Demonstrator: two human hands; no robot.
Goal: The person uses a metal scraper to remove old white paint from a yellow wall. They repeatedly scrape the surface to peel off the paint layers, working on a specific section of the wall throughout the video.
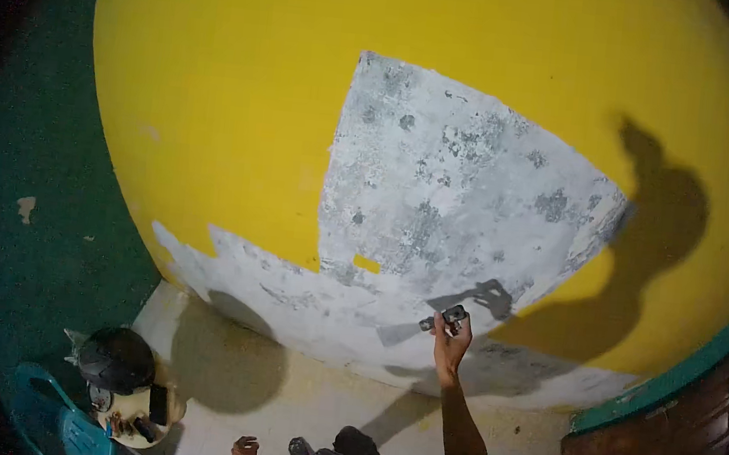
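My right hand [451,348] is raised at the wall, gripping the black handle of a wall scraper [402,332]. Its flat greyish blade points left, close to the lower wall; whether it touches is unclear. Down near my body, my left hand [245,453] hangs with loosely curled fingers and nothing visible in it. Before me stands a yellow wall [232,96] with a large bare patch [434,188] of mottled white and grey plaster. The bare area runs along the wall's bottom too. A small yellow rectangle [367,264] of paint sits within it.
At lower left, a small round table [174,410] holds a dark helmet [117,359], a black phone-like object [158,404] and small items. A teal plastic chair [84,434] stands beside it. A green wall [50,144] borders the left; a brown wooden door [660,440] is at right.
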